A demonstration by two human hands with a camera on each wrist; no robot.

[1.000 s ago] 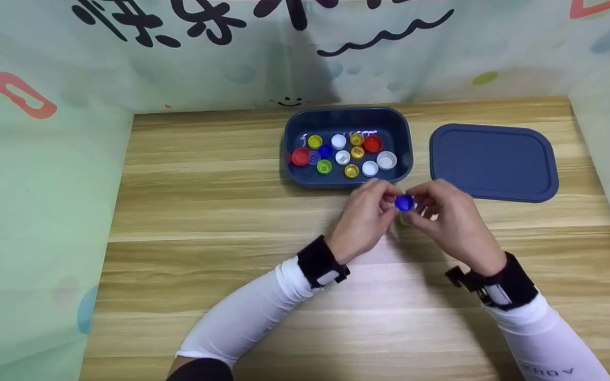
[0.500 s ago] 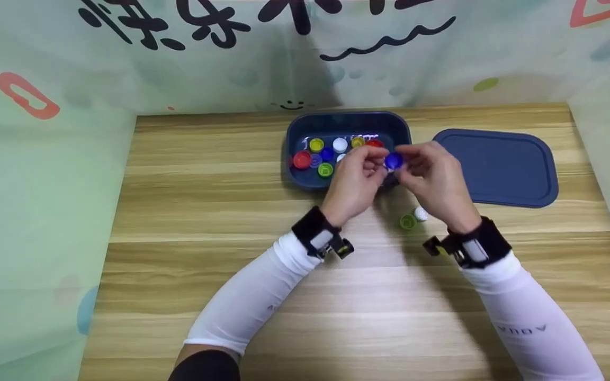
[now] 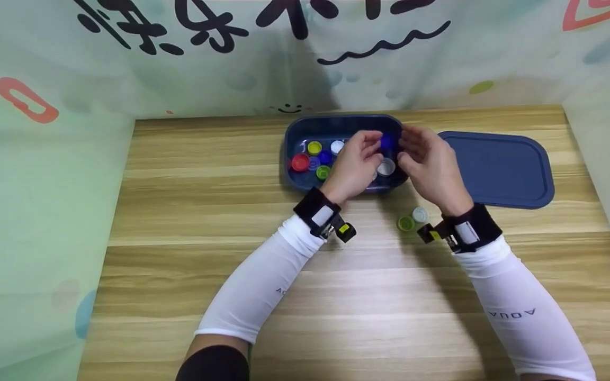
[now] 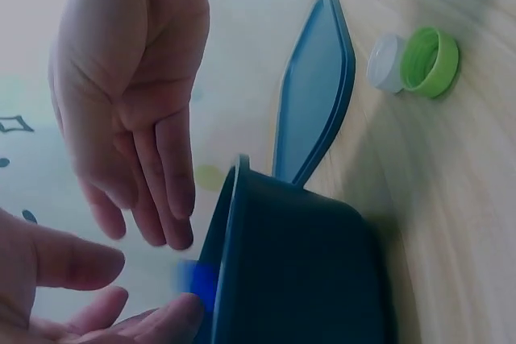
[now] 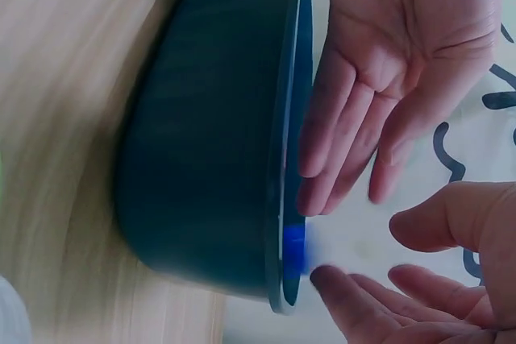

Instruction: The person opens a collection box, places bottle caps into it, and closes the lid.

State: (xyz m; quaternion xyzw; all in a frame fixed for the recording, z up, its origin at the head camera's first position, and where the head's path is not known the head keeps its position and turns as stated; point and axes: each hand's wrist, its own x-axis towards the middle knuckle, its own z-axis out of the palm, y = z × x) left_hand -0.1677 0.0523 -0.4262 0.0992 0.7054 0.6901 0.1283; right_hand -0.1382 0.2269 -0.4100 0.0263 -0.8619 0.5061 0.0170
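Observation:
Between my two hands a blue bottle cap [image 3: 387, 141] drops into the right end of the dark blue box [image 3: 313, 126]. It is blurred in both wrist views, at the level of the box rim [image 5: 282, 159]. My left hand [image 3: 354, 168] is over the box, fingers loosely apart, hiding some caps under it. Over the right rim is my right hand [image 3: 433, 168], its fingers also spread and holding nothing. Inside the box lie a red cap [image 3: 299, 162], a yellow cap [image 3: 314, 147], a green cap [image 3: 323, 172], a clear-white cap [image 3: 386, 167] and several others.
On the wooden table in front of the box, a green cap [image 3: 406, 223] and a white cap [image 3: 420, 215] lie side by side, near my right wrist. The flat blue lid [image 3: 501, 169] rests right of the box. A printed cloth backdrop [image 3: 220, 79] stands behind.
Both hands have moved forward from the table in front of the box to above it, carrying the blue cap. Their fingers have parted and let it go.

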